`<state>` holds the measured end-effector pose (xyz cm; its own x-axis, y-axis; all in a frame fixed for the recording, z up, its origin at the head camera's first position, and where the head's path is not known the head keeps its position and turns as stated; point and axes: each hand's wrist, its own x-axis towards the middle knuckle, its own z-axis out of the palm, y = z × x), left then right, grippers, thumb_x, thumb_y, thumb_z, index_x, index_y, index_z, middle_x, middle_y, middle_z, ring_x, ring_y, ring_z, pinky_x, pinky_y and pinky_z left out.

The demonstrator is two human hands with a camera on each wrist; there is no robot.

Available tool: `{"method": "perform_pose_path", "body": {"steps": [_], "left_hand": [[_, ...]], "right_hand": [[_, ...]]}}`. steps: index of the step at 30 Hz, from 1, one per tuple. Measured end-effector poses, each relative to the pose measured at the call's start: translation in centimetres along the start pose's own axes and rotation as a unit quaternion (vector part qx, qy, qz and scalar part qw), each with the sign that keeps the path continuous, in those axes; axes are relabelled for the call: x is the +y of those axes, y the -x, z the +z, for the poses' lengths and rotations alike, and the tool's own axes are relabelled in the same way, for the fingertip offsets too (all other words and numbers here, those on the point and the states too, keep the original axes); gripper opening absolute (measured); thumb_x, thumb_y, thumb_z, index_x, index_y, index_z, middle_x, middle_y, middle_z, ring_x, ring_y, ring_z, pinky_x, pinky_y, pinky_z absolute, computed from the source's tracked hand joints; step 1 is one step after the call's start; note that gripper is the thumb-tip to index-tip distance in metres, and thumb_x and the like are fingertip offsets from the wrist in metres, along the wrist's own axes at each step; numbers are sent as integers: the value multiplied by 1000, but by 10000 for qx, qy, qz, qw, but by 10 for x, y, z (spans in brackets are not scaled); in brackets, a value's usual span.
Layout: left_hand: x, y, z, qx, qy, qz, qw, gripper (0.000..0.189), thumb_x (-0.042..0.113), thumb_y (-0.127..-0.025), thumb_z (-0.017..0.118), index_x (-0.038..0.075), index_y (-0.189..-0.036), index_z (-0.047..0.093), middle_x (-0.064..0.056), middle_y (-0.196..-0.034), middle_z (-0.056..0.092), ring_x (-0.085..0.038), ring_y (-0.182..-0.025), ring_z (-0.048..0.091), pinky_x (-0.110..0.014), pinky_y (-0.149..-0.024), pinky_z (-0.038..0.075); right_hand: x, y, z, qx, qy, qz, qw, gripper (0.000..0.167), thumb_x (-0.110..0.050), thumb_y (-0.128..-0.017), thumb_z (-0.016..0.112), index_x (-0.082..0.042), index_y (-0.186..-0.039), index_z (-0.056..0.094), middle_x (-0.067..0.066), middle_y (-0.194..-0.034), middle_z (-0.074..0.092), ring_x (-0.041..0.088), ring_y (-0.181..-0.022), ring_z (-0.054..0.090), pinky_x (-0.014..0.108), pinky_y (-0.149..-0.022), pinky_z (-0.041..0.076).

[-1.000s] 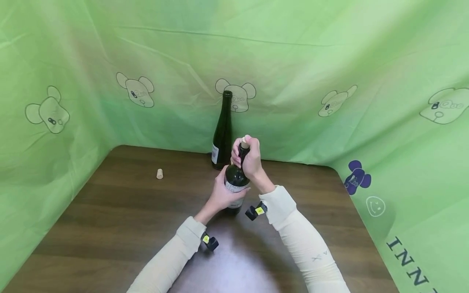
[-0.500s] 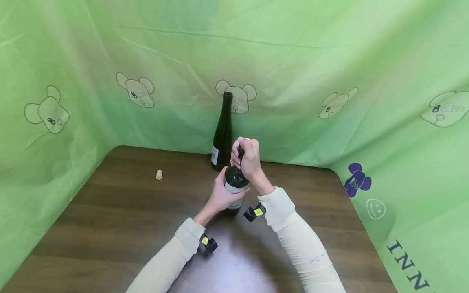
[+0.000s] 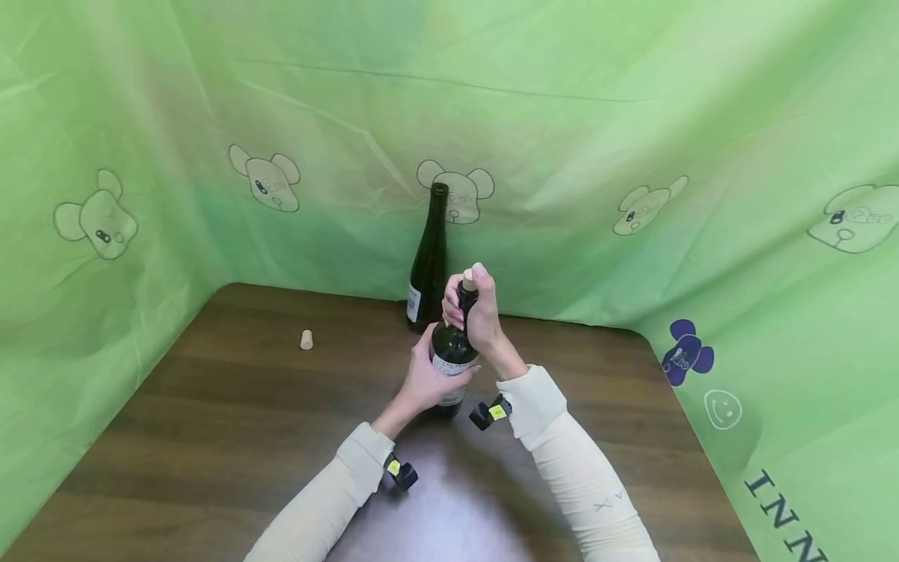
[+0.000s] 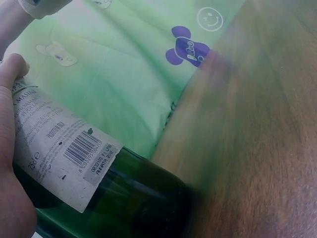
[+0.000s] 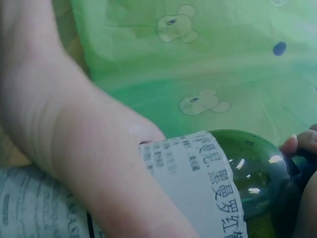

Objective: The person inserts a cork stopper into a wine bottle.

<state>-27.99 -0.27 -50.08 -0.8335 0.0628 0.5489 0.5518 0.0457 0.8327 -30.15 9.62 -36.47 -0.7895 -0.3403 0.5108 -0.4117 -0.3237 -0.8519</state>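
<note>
A dark green wine bottle (image 3: 451,343) with a white printed label (image 4: 69,144) stands on the table in front of me. My left hand (image 3: 430,378) is wrapped around its labelled body; in the left wrist view that hand shows at the left edge. Higher up, my right hand (image 3: 485,316) grips the neck with curled fingers. A pale cork (image 3: 468,279) sticks up out of the mouth, and the right thumb's tip is beside its top. In the right wrist view, the left forearm crosses the bottle and hides part of the label.
Behind the held bottle stands a second, taller dark green bottle (image 3: 430,261). A loose cork (image 3: 306,339) is on the wooden table (image 3: 232,421) to the left. A green printed cloth (image 3: 337,211) hangs around the table's back and sides.
Half a second ago the right thumb covered the cork; now it is raised and the cork shows again. The left hand keeps its hold on the bottle.
</note>
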Motion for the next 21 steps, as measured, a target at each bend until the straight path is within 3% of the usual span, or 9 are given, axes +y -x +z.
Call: {"method": "perform_pose_path", "body": {"steps": [5, 9, 15, 21], "left_hand": [[1, 1, 1, 24, -57, 27, 10000, 67, 11, -71, 90, 9, -126, 53, -10, -113, 68, -20, -97, 65, -32, -87, 54], [2, 0, -1, 44, -60, 110, 9999, 67, 9, -70, 90, 8, -127, 53, -11, -114, 68, -21, -98, 65, -34, -89, 55], [4, -1, -1, 128, -125, 112, 9998, 70, 13, -70, 91, 10, -128, 52, -10, -114, 68, -21, -98, 66, -35, -88, 55], [3, 1, 0, 59, -133, 98, 9998, 70, 14, -72, 91, 10, -129, 51, -10, -115, 68, -21, -100, 66, -36, -89, 55]], "right_hand": [[-6, -2, 2, 146, 1, -23, 9999, 45, -32, -97, 25, -17, -57, 42, -11, -44, 37, 8, -34, 29, 29, -34, 32], [-8, -5, 3, 50, -83, 17, 10000, 45, -29, -96, 23, -18, -57, 43, -11, -44, 38, 8, -34, 29, 30, -34, 32], [-7, -6, -1, -523, -473, 385, 9968, 52, -40, -99, 16, -19, -57, 41, -12, -44, 36, 7, -36, 28, 28, -37, 29], [-6, -4, -2, -451, -505, 493, 9965, 52, -36, -98, 14, -20, -57, 42, -13, -44, 37, 6, -36, 29, 26, -39, 32]]}}
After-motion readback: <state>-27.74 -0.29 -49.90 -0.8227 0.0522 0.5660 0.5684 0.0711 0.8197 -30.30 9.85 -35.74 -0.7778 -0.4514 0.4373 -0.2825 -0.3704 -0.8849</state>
